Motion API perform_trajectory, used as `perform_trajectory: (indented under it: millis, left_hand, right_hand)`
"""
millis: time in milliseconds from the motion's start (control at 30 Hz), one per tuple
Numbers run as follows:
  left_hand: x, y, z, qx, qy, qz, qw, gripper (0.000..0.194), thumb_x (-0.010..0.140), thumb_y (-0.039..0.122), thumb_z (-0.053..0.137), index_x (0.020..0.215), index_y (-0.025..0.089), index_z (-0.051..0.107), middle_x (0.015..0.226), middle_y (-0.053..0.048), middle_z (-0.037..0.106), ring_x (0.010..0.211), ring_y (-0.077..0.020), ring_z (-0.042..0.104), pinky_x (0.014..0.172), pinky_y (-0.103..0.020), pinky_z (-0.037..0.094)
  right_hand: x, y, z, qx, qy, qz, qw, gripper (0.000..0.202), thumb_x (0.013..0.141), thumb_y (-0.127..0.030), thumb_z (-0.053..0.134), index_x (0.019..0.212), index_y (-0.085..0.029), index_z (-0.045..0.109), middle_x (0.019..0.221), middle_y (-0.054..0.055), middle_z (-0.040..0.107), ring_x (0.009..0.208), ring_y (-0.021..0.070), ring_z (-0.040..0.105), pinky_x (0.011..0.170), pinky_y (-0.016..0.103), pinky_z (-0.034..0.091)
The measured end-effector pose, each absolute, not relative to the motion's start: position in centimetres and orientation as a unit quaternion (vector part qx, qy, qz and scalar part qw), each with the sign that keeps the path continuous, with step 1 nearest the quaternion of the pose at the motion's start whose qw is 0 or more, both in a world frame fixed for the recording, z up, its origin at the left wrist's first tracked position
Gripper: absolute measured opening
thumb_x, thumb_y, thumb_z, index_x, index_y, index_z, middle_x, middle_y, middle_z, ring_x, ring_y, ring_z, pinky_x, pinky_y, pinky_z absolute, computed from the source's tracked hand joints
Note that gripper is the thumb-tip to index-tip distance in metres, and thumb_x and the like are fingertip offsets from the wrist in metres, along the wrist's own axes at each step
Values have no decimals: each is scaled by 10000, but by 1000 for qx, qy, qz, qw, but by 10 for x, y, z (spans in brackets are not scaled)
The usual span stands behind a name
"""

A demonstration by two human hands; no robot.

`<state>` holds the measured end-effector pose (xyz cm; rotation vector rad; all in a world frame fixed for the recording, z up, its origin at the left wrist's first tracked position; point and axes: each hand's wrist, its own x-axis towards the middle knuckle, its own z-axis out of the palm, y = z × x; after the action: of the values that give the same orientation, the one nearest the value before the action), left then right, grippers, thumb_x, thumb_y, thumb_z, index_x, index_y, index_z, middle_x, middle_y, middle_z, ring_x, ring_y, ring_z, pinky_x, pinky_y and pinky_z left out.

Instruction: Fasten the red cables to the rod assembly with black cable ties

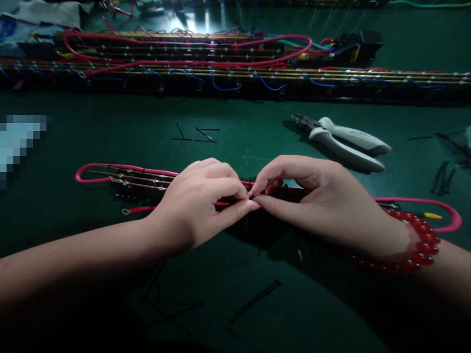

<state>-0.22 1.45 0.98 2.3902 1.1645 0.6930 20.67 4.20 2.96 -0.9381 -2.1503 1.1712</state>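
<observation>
green surface (110,132) is carrying finished harness strips (235,73) at the back, cutters (346,139) lying right. left hand (200,201) and right hand (316,196) are both pinching the red wire (121,169) mid-strip, fingertips meeting. risk: pulling could be bending the thin leads.

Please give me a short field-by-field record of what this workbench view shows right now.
surface: green mat
left hand: pinching red wire at wired strip
right hand: fingertips meeting the left's at the same spot
right wrist: red bead bracelet
nearby tool: white-handled cutters, untouched
behind: long wired assemblies
loose bits: black cable ties
</observation>
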Motion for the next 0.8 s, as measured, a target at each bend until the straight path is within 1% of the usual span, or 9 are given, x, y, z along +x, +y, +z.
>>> perform_trajectory:
  millis: [300, 467, 600, 700, 800]
  left_hand:
    - [-2, 14, 8, 853, 410, 260, 190, 241, 934, 322, 598, 752, 180, 665, 806, -17, 634, 803, -162, 555, 727, -305, 417]
    - [-2, 15, 9, 855, 408, 261, 185, 242, 935, 325, 597, 751, 183, 665, 796, -15, 627, 794, -160, 553, 719, -302, 416]
    - [-2, 15, 9, 854, 411, 262, 183, 241, 932, 324, 601, 748, 182, 666, 800, -17, 626, 796, -163, 556, 721, -306, 417]
    - [-2, 14, 9, 855, 410, 259, 184, 245, 932, 325, 600, 746, 180, 663, 806, -20, 628, 801, -165, 560, 726, -309, 422]
    - [-1, 13, 9, 855, 409, 261, 182, 245, 933, 321, 598, 742, 180, 658, 803, -22, 629, 798, -165, 559, 728, -309, 425]
  right_hand:
    - [206, 40, 28, -365, -789, 420, 260, 52, 793, -214, 696, 826, -207, 656, 782, -27, 674, 686, 116, 616, 624, 244, 499]
    - [207, 39, 28, -373, -776, 438, 258, 115, 789, -200, 677, 765, -221, 566, 789, -27, 685, 719, 143, 651, 642, 271, 520]
    - [208, 38, 28, -383, -775, 434, 251, 145, 790, -210, 668, 740, -225, 534, 789, -16, 690, 741, 164, 665, 672, 294, 527]
    - [207, 38, 28, -381, -780, 429, 250, 176, 792, -210, 666, 715, -225, 509, 785, -10, 682, 743, 161, 666, 665, 287, 515]
    - [206, 38, 29, -379, -793, 408, 246, 204, 791, -200, 662, 688, -224, 487, 763, -18, 662, 713, 142, 641, 625, 267, 481]
